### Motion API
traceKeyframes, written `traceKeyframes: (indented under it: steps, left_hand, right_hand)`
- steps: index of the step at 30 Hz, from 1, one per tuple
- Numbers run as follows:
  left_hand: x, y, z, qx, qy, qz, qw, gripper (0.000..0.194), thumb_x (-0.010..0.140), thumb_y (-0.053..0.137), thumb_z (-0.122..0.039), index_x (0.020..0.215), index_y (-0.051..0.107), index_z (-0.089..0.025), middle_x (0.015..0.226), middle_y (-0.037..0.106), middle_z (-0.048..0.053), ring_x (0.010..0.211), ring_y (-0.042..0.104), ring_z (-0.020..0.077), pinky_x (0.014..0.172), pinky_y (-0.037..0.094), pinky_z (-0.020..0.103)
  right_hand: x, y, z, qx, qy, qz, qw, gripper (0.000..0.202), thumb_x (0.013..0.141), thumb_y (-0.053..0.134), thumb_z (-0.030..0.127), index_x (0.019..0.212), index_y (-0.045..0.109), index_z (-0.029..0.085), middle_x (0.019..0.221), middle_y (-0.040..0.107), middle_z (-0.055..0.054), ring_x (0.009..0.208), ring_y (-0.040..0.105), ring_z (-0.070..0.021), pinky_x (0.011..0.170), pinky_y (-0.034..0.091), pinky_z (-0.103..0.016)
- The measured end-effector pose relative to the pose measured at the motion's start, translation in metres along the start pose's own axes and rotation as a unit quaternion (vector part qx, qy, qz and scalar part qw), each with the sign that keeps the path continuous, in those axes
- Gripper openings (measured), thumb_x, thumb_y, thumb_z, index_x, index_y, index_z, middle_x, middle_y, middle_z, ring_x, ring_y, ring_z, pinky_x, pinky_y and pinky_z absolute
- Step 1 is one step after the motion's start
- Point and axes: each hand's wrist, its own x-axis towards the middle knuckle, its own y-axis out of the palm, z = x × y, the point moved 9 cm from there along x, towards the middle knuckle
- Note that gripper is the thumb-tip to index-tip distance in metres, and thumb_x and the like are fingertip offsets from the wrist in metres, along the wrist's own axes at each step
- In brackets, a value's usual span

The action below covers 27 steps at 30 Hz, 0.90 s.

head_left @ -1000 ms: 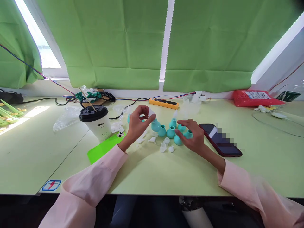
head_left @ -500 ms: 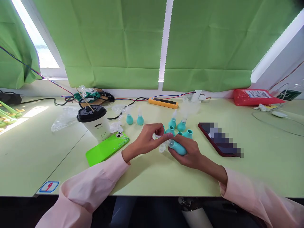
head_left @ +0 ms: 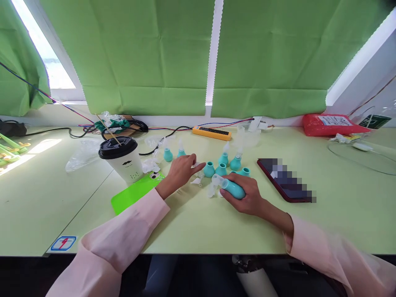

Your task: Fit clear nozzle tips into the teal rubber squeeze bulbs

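My right hand is wrapped round a teal rubber bulb, tilted with its mouth to the left. A clear plastic collar sits at that mouth. My left hand reaches over the table to the left, thumb stretched out and apart from the bent index finger. Beneath it lie small clear plastic pieces, and others rest under the held bulb. Several open-mouthed teal bulbs, such as this one, stand behind my hands. A few more, like this bulb with a clear nozzle, are farther back.
At left stand a lidded paper cup with a stick and a green phone case. To the right lies a dark phone. Along the back are an orange power strip, cables and a red package.
My left hand has drawn away from the held bulb and moved left, over the small clear pieces. My right hand keeps its hold; the collar on the bulb now shows plainly.
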Motion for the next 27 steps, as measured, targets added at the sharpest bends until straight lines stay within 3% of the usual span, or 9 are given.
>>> traceKeyframes:
  steps: [2, 5, 10, 13, 15, 17, 20, 24, 27]
  left_hand:
    - [0.001, 0.006, 0.003, 0.148, 0.045, -0.002, 0.988, 0.026, 0.071, 0.052, -0.043, 0.07, 0.051, -0.016, 0.064, 0.049, 0.004, 0.067, 0.046, 0.0191, 0.053, 0.033, 0.027]
    - [0.001, 0.022, 0.006, 0.249, 0.087, 0.03, 0.964, 0.021, 0.073, 0.053, -0.031, 0.087, 0.055, -0.015, 0.08, 0.052, 0.009, 0.082, 0.044, 0.0229, 0.064, 0.037, 0.031]
    - [-0.001, 0.029, 0.005, 0.276, 0.083, 0.046, 0.956, 0.024, 0.075, 0.05, -0.03, 0.091, 0.058, -0.014, 0.088, 0.05, 0.012, 0.086, 0.042, 0.0247, 0.071, 0.039, 0.036]
    - [-0.003, 0.023, -0.002, 0.26, 0.087, 0.011, 0.961, 0.032, 0.077, 0.047, -0.031, 0.104, 0.052, -0.013, 0.093, 0.049, 0.013, 0.088, 0.043, 0.0249, 0.072, 0.039, 0.037]
    - [-0.008, 0.013, -0.012, 0.211, 0.103, -0.035, 0.971, 0.033, 0.079, 0.043, -0.028, 0.108, 0.047, -0.013, 0.095, 0.049, 0.012, 0.088, 0.044, 0.0232, 0.073, 0.039, 0.036]
    - [-0.015, 0.004, -0.026, 0.121, 0.13, -0.062, 0.982, 0.026, 0.078, 0.042, -0.025, 0.099, 0.051, -0.014, 0.088, 0.053, 0.009, 0.083, 0.046, 0.02, 0.072, 0.04, 0.034]
    - [-0.025, -0.001, -0.043, -0.05, 0.147, -0.036, 0.987, 0.012, 0.072, 0.05, -0.024, 0.079, 0.056, -0.016, 0.069, 0.055, 0.003, 0.069, 0.049, 0.0148, 0.065, 0.042, 0.028]
    - [-0.027, 0.003, -0.038, -0.251, 0.057, -0.012, 0.966, 0.018, 0.065, 0.06, -0.032, 0.069, 0.059, -0.015, 0.066, 0.055, 0.002, 0.058, 0.047, 0.0105, 0.054, 0.041, 0.024]
    - [-0.026, 0.017, -0.026, -0.384, -0.028, 0.015, 0.923, 0.022, 0.06, 0.064, -0.035, 0.062, 0.061, -0.013, 0.062, 0.056, 0.002, 0.055, 0.047, 0.0096, 0.051, 0.04, 0.023]
  right_hand:
    - [-0.001, 0.0, -0.004, 0.005, 0.025, -0.001, 1.0, 0.024, 0.068, 0.055, 0.025, 0.091, 0.049, 0.02, 0.071, 0.06, -0.001, 0.061, 0.058, -0.014, 0.055, 0.045, -0.025]
    - [-0.002, 0.002, -0.009, 0.015, 0.056, 0.004, 0.998, 0.023, 0.067, 0.056, 0.027, 0.088, 0.047, 0.021, 0.068, 0.058, -0.001, 0.06, 0.057, -0.0143, 0.053, 0.045, -0.025]
    - [-0.001, 0.003, -0.015, 0.015, 0.08, -0.002, 0.997, 0.02, 0.07, 0.055, 0.032, 0.087, 0.049, 0.021, 0.072, 0.061, -0.002, 0.062, 0.058, -0.0153, 0.056, 0.046, -0.027]
    - [0.0, 0.004, -0.018, 0.016, 0.081, -0.006, 0.997, 0.02, 0.074, 0.051, 0.032, 0.09, 0.051, 0.022, 0.081, 0.062, -0.004, 0.07, 0.059, -0.0172, 0.063, 0.046, -0.029]
    - [0.0, 0.007, -0.021, 0.02, 0.09, 0.004, 0.996, 0.019, 0.077, 0.048, 0.032, 0.092, 0.05, 0.021, 0.085, 0.062, -0.004, 0.074, 0.058, -0.0179, 0.066, 0.045, -0.03]
    - [-0.001, 0.011, -0.026, 0.021, 0.113, 0.022, 0.993, 0.02, 0.079, 0.045, 0.032, 0.094, 0.049, 0.021, 0.086, 0.061, -0.005, 0.074, 0.057, -0.0176, 0.065, 0.045, -0.03]
    - [-0.004, 0.018, -0.031, 0.036, 0.148, 0.055, 0.987, 0.02, 0.081, 0.041, 0.032, 0.095, 0.046, 0.019, 0.082, 0.06, -0.004, 0.066, 0.055, -0.0153, 0.061, 0.044, -0.028]
    - [-0.009, 0.027, -0.033, 0.079, 0.185, 0.097, 0.975, 0.018, 0.082, 0.038, 0.033, 0.093, 0.044, 0.019, 0.07, 0.056, -0.002, 0.057, 0.051, -0.0131, 0.055, 0.042, -0.026]
    - [-0.013, 0.033, -0.033, 0.134, 0.213, 0.111, 0.961, 0.017, 0.083, 0.037, 0.034, 0.09, 0.042, 0.02, 0.06, 0.051, 0.002, 0.05, 0.047, -0.0112, 0.049, 0.041, -0.024]
